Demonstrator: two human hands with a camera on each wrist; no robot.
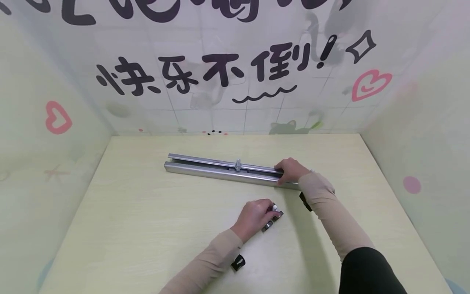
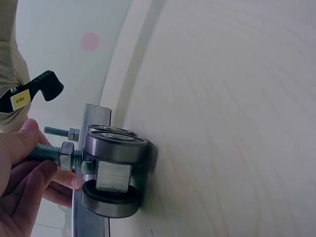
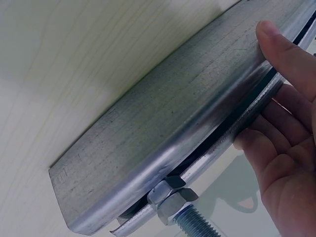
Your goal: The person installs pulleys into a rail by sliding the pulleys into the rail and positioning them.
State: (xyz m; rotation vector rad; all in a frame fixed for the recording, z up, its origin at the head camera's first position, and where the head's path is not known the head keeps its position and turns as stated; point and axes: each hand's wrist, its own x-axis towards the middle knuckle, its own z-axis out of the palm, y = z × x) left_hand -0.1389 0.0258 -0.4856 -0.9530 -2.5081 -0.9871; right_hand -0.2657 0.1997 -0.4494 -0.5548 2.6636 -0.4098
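Note:
A slotted metal rail [image 1: 205, 171] lies across the table, its slot facing up. My right hand [image 1: 291, 169] grips it near the right end, thumb [image 3: 279, 47] on one side and fingers on the other. A bolt with nuts [image 1: 238, 165] stands up from the slot near mid-length; another bolt [image 3: 180, 207] stands by the rail's end in the right wrist view. In front of the rail, my left hand [image 1: 254, 218] pinches a roller trolley [image 2: 113, 170] by its threaded bolt [image 2: 47, 153]. Its bearing wheels sit either side of a metal block, low over the table.
The pale wooden table [image 1: 147, 228] has printed walls at the back and both sides. A black strap piece [image 1: 238, 262] shows at the left wrist and another [image 1: 305, 201] at the right wrist.

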